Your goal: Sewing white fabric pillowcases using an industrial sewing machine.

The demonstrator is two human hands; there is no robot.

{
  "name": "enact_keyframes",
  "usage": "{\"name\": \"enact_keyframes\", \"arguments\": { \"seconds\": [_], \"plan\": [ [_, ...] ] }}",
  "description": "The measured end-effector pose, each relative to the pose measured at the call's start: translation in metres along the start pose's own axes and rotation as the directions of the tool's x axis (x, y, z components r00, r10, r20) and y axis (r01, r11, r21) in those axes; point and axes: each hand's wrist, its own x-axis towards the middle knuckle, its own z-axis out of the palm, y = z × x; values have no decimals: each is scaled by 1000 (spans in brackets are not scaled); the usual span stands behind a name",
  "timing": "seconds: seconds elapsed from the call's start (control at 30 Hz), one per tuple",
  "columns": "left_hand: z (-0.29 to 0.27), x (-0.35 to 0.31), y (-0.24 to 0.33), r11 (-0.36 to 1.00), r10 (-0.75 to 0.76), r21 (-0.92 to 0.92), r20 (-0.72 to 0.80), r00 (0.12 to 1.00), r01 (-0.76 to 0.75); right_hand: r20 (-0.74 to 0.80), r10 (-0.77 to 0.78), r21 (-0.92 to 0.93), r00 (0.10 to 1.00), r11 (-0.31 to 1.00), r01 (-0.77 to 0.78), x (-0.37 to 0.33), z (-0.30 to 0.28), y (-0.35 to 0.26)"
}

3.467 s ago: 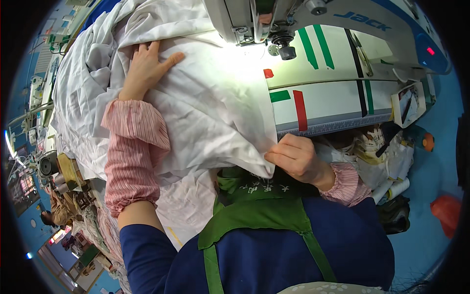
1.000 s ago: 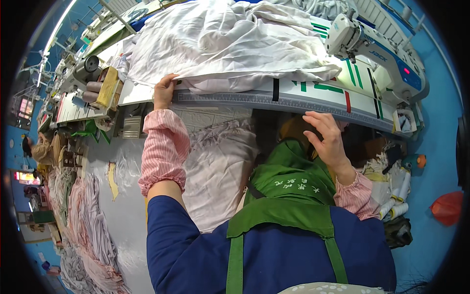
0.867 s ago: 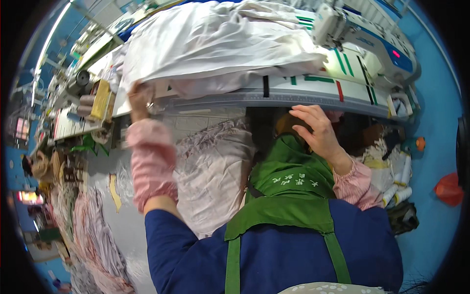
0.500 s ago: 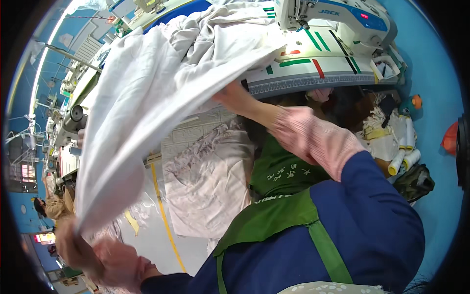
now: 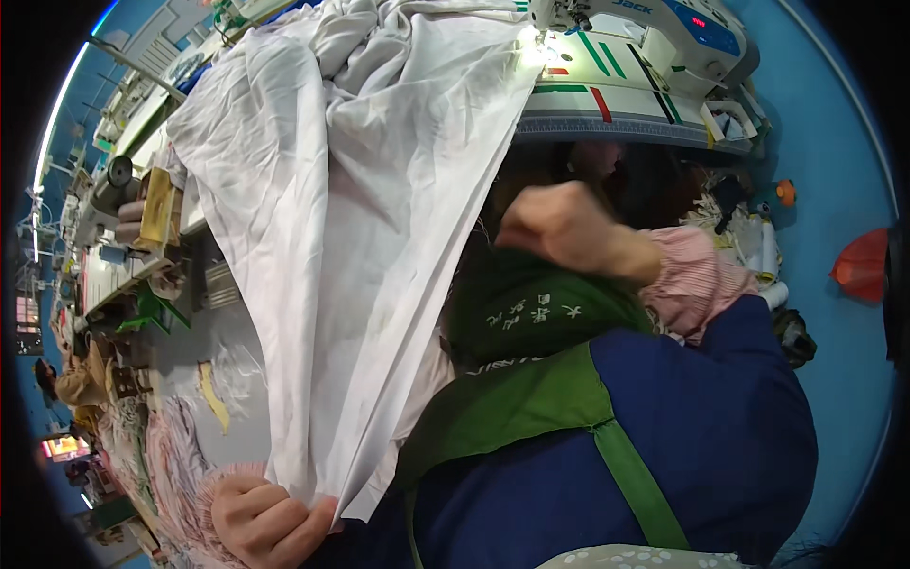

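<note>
A long piece of white cloth (image 5: pixel 379 199) hangs from the sewing machine table down to my left hand (image 5: pixel 270 522). My left fingers are closed on its gathered lower end, and one straight edge runs taut up toward the needle area. The sewing machine (image 5: pixel 654 24) stands at the upper right, its lamp lit over the cloth's corner. My right hand (image 5: pixel 564 228) is in front of the table edge, right of the cloth and apart from it. Its fingers are curled and slightly blurred; whatever they may hold is hidden.
The table's front edge carries a grey ruler strip (image 5: pixel 626 126). A small white box (image 5: pixel 728 121) sits at its right end. Thread spools (image 5: pixel 766 248) stand below it by the blue wall. Pinkish cloth (image 5: pixel 175 455) is heaped at the lower left, near other machines.
My left hand has moved right and closer to my body, drawing the cloth straight. My right hand has come off the cloth and moved right. The view has shifted slightly.
</note>
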Motion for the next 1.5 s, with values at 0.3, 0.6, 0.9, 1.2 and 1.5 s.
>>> {"name": "enact_keyframes", "arguments": {
  "seconds": [0.3,0.6,0.9,1.2,1.5],
  "plan": [
    [-5,44,10,966,247,-134,219,944,-222,-177,-540,-259,823,832,490,37,-42,-36],
    [26,148,4,644,729,-634,338,596,-428,-255,-457,-191,852,888,419,-72,-44,-24],
    [176,274,-97,753,248,-653,391,886,77,-152,328,514,932,832,-209,-165,65,40],
    [303,320,-240,931,-344,156,74,936,330,-126,347,567,929,794,-219,-159,77,92],
    [311,367,-280,915,-400,101,120,908,390,-245,338,537,909,828,-163,-137,60,135]
  ]
}}
